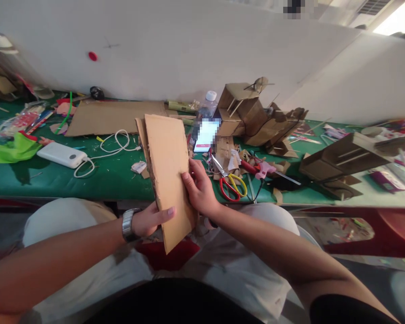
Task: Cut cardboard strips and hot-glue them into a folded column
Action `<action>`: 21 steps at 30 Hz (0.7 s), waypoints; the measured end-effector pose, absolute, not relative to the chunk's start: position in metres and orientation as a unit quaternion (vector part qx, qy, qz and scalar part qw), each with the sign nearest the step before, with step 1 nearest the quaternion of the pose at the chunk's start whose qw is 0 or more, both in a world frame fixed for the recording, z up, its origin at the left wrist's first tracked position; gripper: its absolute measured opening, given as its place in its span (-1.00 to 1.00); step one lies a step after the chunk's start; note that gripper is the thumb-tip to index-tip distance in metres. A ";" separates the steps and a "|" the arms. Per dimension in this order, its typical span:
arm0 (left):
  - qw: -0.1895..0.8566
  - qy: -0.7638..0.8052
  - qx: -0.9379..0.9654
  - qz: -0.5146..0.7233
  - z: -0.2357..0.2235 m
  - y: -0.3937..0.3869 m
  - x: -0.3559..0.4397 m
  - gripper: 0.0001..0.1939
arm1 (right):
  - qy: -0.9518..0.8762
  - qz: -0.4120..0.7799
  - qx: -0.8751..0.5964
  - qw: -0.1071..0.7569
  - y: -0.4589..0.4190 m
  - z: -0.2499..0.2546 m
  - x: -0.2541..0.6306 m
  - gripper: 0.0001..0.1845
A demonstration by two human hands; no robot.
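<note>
Between my hands, above my lap, I hold a small stack of cardboard pieces (170,166), tilted and upright, with at least one more sheet behind the front one. My left hand (151,219) grips the lower left edge, thumb across the front and the other fingers hidden behind. A metal-banded watch sits on that wrist. On the right edge, my right hand (202,186) has its thumb and fingers closed around the cardboard. Scissors (232,182) with red and yellow handles lie just right of my right hand on the green table (121,180).
A lit phone (205,135) leans by a clear bottle (209,101). Cardboard models (243,112) stand at the back and right. A pink glue gun (265,170) lies among scraps. A white power bank (61,155) with cable and a flat cardboard sheet (116,118) lie left.
</note>
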State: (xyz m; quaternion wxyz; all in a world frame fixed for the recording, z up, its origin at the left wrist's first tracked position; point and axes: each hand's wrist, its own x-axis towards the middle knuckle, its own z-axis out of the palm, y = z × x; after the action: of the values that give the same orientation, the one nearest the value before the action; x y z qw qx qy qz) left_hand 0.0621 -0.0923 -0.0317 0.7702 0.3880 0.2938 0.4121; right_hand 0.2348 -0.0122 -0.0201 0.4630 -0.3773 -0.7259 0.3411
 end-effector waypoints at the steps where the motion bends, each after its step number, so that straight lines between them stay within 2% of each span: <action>1: 0.776 0.288 0.396 0.398 -0.032 -0.093 0.062 0.01 | -0.740 0.319 -0.377 0.457 -0.013 -0.020 0.234 -0.36; 5: 0.781 0.292 0.381 0.398 -0.029 -0.090 0.062 0.06 | -0.788 0.261 -0.368 0.418 -0.008 -0.018 0.236 -0.33; 10: 0.792 0.306 0.324 0.417 -0.022 -0.086 0.063 -0.06 | -0.782 0.278 -0.374 0.414 -0.007 -0.010 0.244 -0.20; 13: 0.797 0.309 0.297 0.425 -0.018 -0.083 0.062 -0.11 | -0.795 0.300 -0.352 0.393 -0.023 -0.006 0.245 -0.03; 18: 0.780 0.303 0.300 0.459 -0.018 -0.081 0.059 -0.12 | -0.844 0.305 -0.316 0.307 -0.055 -0.003 0.243 0.38; 21: 0.768 0.317 0.312 0.461 -0.019 -0.082 0.059 -0.11 | -0.850 0.301 -0.319 0.293 -0.059 -0.002 0.242 0.46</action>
State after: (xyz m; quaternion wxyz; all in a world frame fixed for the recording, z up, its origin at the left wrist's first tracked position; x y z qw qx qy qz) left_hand 0.0593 -0.0820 -0.0186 0.7675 0.3124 0.3172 0.4612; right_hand 0.2423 -0.0593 -0.0024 0.2927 -0.3190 -0.8496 0.3012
